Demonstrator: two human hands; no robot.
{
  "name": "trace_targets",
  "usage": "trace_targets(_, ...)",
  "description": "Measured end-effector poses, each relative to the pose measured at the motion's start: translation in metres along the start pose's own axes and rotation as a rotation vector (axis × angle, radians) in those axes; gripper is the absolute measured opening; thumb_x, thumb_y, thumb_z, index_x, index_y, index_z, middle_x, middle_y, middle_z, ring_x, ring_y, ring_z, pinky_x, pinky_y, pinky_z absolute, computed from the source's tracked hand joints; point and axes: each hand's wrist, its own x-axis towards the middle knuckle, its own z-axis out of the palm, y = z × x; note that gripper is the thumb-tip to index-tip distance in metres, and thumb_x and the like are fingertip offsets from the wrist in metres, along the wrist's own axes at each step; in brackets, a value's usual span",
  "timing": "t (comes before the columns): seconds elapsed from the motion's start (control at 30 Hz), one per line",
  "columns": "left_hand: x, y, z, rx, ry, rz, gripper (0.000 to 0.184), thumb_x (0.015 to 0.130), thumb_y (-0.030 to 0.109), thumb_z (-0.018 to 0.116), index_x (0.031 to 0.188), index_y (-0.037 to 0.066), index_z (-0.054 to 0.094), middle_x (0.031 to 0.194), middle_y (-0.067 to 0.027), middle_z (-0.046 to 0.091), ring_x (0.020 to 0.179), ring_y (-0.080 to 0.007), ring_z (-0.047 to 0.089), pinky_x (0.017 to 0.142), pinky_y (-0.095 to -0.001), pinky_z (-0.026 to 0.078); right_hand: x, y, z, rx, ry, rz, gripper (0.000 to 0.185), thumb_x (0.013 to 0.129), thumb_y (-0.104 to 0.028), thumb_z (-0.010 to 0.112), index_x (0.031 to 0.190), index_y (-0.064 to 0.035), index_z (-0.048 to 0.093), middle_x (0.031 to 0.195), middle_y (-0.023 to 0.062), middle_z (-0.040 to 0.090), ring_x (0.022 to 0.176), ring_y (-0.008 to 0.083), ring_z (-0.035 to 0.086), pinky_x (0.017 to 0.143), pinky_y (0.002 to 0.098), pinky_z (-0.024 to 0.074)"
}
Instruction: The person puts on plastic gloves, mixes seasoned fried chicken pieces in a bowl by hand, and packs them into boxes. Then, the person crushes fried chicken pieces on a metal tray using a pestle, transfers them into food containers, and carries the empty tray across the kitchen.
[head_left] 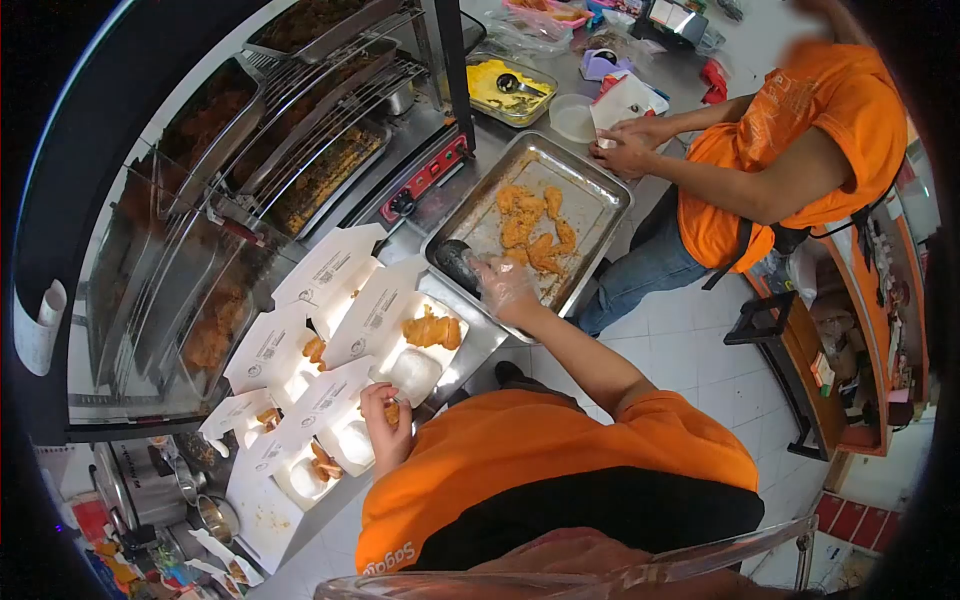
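Observation:
My right hand [507, 290], in a clear plastic glove, reaches over the near-left edge of a metal tray [600, 200]. Its fingers close on a dark rounded utensil [457, 262] whose exact kind I cannot make out. Several pieces of fried chicken [520, 215] lie in the tray. Close to my body, my left hand [385, 420] is curled round a small brown piece that looks like fried chicken [392, 412]. Beside it stand open white takeaway boxes [350, 340], holding chicken pieces [432, 331] and white wrapped rounds [414, 374].
A glass warming cabinet [425, 180] with racks of fried food stands at the left. A co-worker [790, 160] in orange handles a white carton [628, 105] across the tray. A tray of yellow food [510, 88] and a clear tub [572, 118] sit at the back.

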Motion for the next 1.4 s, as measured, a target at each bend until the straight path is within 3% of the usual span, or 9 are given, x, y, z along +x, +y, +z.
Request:
trace_targets(0.23,0.002,-0.006,0.001,0.033,0.005,0.046,0.026,0.073,0.000,0.062,0.096,0.005,0.052,0.106,-0.0140,0.051,0.098,-0.0279,0.049,0.079,-0.0352,0.042,-0.001,0.035,0.000,0.080,0.423,-0.076,0.033,0.071,-0.010,0.060,0.103,-0.0153,0.065,0.090,0.0103,0.061,0.081,0.0321,0.058,0.072,0.0427,0.0470)
trace_targets(0.43,0.003,-0.003,0.002,0.040,0.016,0.043,0.026,0.073,0.000,0.062,0.096,0.005,0.051,0.106,-0.0144,0.051,0.098,-0.0282,0.049,0.079,-0.0359,0.042,0.010,0.076,-0.017,0.243,0.620,0.182,0.020,0.074,-0.010,0.059,0.090,-0.0163,0.071,0.070,0.0128,0.058,0.074,0.0326,0.058,0.068,0.0433,0.0465)
trace_targets(0.67,0.004,-0.004,0.001,0.026,0.030,0.001,0.025,0.074,0.001,0.062,0.096,0.005,0.051,0.107,-0.0140,0.050,0.099,-0.0278,0.049,0.081,-0.0356,0.042,0.015,0.106,-0.022,-0.003,0.598,0.153,0.027,0.070,-0.009,0.063,0.096,-0.0166,0.069,0.071,0.0117,0.057,0.063,0.0306,0.056,0.056,0.0407,0.0466)
trace_targets(0.73,0.004,-0.005,0.001,0.012,0.030,-0.026,0.025,0.074,0.001,0.062,0.096,0.005,0.051,0.106,-0.0139,0.050,0.099,-0.0276,0.049,0.081,-0.0355,0.042,0.032,0.134,0.006,0.366,0.512,0.273,0.028,0.069,-0.008,0.063,0.096,-0.0156,0.068,0.076,0.0122,0.058,0.068,0.0306,0.057,0.058,0.0405,0.0471)
trace_targets(0.8,0.005,-0.005,0.001,0.011,0.028,-0.035,0.025,0.074,0.001,0.062,0.096,0.005,0.051,0.106,-0.0137,0.051,0.099,-0.0274,0.049,0.081,-0.0355,0.042,0.042,0.143,0.010,0.331,0.489,0.234,0.028,0.068,-0.008,0.063,0.095,-0.0141,0.067,0.080,0.0127,0.058,0.073,0.0305,0.058,0.061,0.0408,0.0473)
trace_targets(0.87,0.006,-0.004,0.001,0.021,0.022,-0.028,0.024,0.074,0.001,0.062,0.096,0.005,0.052,0.106,-0.0136,0.051,0.098,-0.0273,0.049,0.081,-0.0354,0.042,0.043,0.136,-0.012,-0.106,0.527,0.035,0.026,0.067,-0.008,0.063,0.093,-0.0122,0.066,0.085,0.0133,0.058,0.078,0.0304,0.058,0.065,0.0416,0.0474)
trace_targets(0.97,0.007,-0.003,0.003,0.036,0.035,-0.006,0.024,0.074,0.001,0.062,0.096,0.005,0.052,0.106,-0.0135,0.051,0.098,-0.0274,0.049,0.080,-0.0353,0.042,0.051,0.142,-0.025,-0.252,0.445,-0.029,0.026,0.066,-0.011,0.065,0.092,-0.0114,0.066,0.087,0.0141,0.058,0.083,0.0315,0.058,0.069,0.0442,0.0469)
trace_targets(1.07,0.007,-0.001,0.003,0.036,0.033,-0.007,0.024,0.074,0.001,0.062,0.096,0.005,0.052,0.106,-0.0134,0.051,0.098,-0.0274,0.049,0.081,-0.0352,0.042,0.058,0.142,-0.028,-0.287,0.347,0.060,0.029,0.064,-0.011,0.066,0.093,-0.0117,0.066,0.088,0.0144,0.058,0.085,0.0330,0.058,0.071,0.0456,0.0467)
trace_targets(1.4,0.008,-0.002,0.006,0.057,0.039,0.018,0.022,0.076,0.002,0.061,0.096,0.004,0.052,0.105,-0.0134,0.051,0.097,-0.0276,0.049,0.080,-0.0353,0.041,0.062,0.168,-0.017,-0.255,0.252,-0.018,0.029,0.066,-0.016,0.066,0.095,-0.0140,0.066,0.093,0.0142,0.061,0.088,0.0346,0.058,0.073,0.0456,0.0473)
